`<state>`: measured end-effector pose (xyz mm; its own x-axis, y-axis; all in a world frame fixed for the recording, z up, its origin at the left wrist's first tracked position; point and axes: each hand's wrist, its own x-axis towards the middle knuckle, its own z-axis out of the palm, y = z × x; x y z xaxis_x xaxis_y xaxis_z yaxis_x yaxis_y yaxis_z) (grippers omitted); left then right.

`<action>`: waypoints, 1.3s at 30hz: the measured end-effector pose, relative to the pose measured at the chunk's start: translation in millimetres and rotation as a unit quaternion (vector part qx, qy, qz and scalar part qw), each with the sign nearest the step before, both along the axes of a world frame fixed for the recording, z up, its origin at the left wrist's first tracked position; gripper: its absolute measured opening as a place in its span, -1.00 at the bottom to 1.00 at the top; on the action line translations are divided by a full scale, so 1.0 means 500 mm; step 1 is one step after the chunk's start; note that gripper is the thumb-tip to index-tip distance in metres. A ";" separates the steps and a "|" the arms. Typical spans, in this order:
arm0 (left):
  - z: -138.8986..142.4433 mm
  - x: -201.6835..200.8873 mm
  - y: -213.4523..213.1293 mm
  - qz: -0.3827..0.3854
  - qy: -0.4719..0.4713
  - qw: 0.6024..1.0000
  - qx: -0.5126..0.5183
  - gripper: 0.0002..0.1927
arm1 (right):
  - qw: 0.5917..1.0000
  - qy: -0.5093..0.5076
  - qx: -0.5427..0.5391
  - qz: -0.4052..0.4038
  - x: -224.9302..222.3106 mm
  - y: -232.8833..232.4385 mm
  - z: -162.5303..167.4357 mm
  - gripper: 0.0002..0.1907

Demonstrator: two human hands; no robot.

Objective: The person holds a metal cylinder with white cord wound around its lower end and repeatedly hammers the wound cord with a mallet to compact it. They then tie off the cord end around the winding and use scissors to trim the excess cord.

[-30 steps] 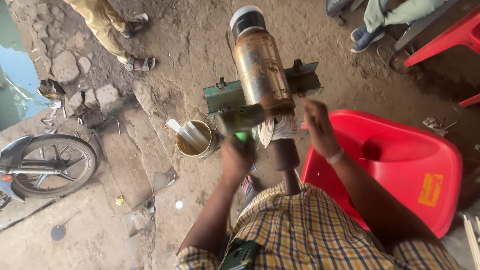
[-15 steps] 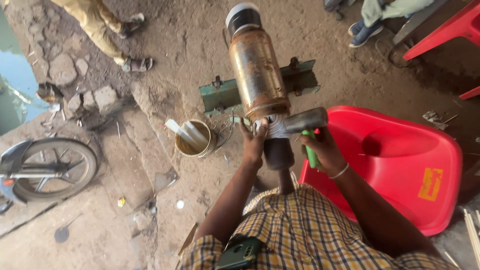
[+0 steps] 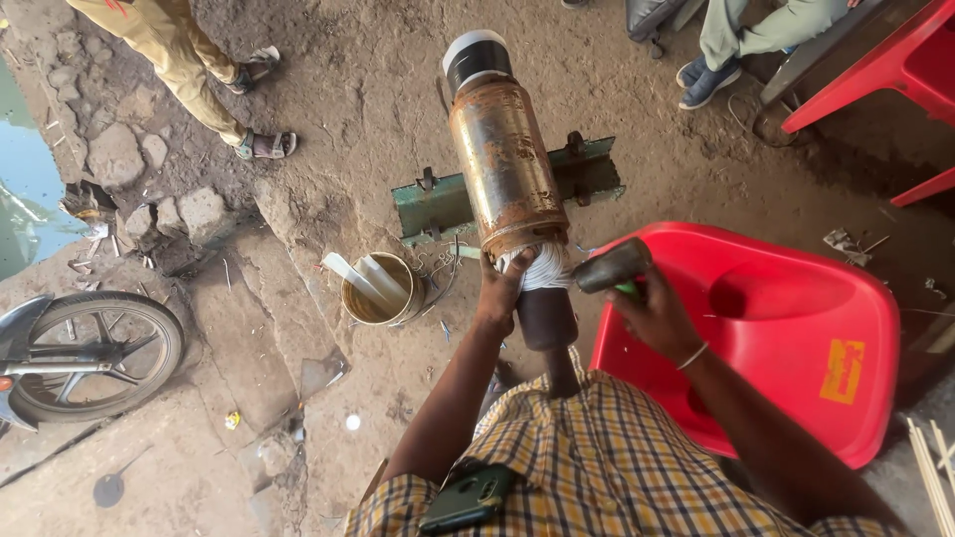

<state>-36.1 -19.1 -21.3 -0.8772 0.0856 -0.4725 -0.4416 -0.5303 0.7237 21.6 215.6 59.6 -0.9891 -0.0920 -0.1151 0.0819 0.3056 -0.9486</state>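
Hammer (image 3: pixel 609 267) in right hand (image 3: pixel 652 310) grip, beside white winding (image 3: pixel 542 267).

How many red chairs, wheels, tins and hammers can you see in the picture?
Red chairs: 2, one beside the person and one at the top right edge
Wheels: 1, the motorbike wheel
Tins: 1, the round tin with white strips in it
Hammers: 1, the hammer in the right hand
Total: 5

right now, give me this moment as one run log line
left hand: grips white winding at rusty cylinder | right hand: holds hammer beside it | red chair on right
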 end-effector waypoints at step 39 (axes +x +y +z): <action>-0.060 0.015 -0.008 0.047 0.039 0.995 0.078 -0.01 | 0.931 0.170 0.299 0.121 -0.039 -0.033 -0.008 -0.67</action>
<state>-28.4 -23.0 -51.1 -0.9183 0.0677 -0.3902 -0.3300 -0.6752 0.6596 1.9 199.0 55.8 -0.9364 -0.3367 0.0989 -0.3319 0.7583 -0.5611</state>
